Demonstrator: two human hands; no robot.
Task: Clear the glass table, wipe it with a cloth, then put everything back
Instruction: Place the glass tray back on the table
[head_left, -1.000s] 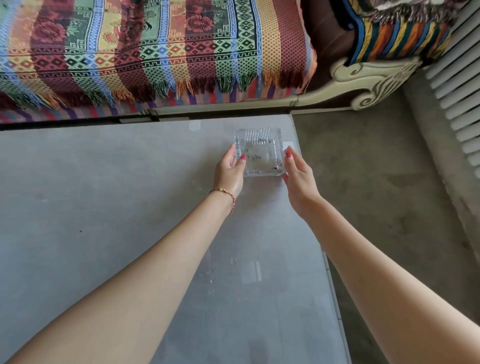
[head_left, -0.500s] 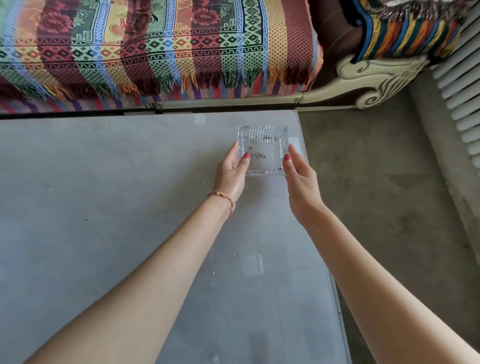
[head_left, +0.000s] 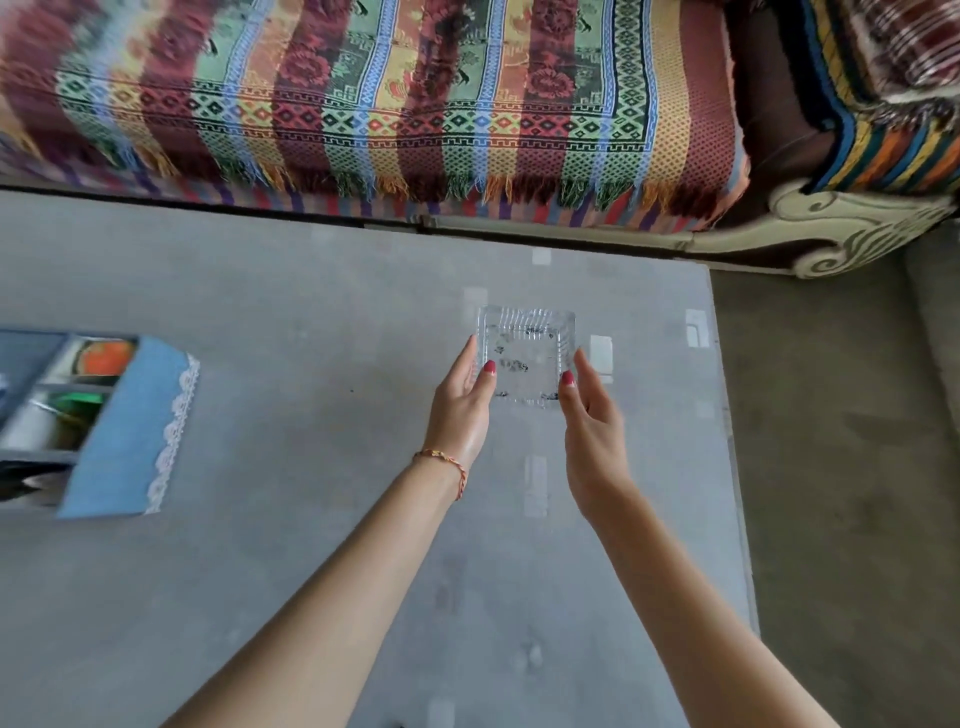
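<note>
A square clear glass ashtray (head_left: 525, 340) with dark specks of ash in it is over the far right part of the grey glass table (head_left: 291, 545). My left hand (head_left: 460, 410) grips its left side with the thumb on the rim. My right hand (head_left: 592, 423) grips its right side the same way. The fingers of both hands are hidden behind or under the dish. Whether the ashtray rests on the glass or hangs just above it cannot be told.
A blue fabric organiser box (head_left: 130, 431) with lace trim and several compartments stands at the table's left. A sofa with a striped patterned throw (head_left: 395, 104) runs along the far edge. Bare concrete floor (head_left: 841, 467) lies past the table's right edge.
Both hands have brought the ashtray away from the far right corner, towards the table's middle. The view has swung left and the blue organiser box has come into sight.
</note>
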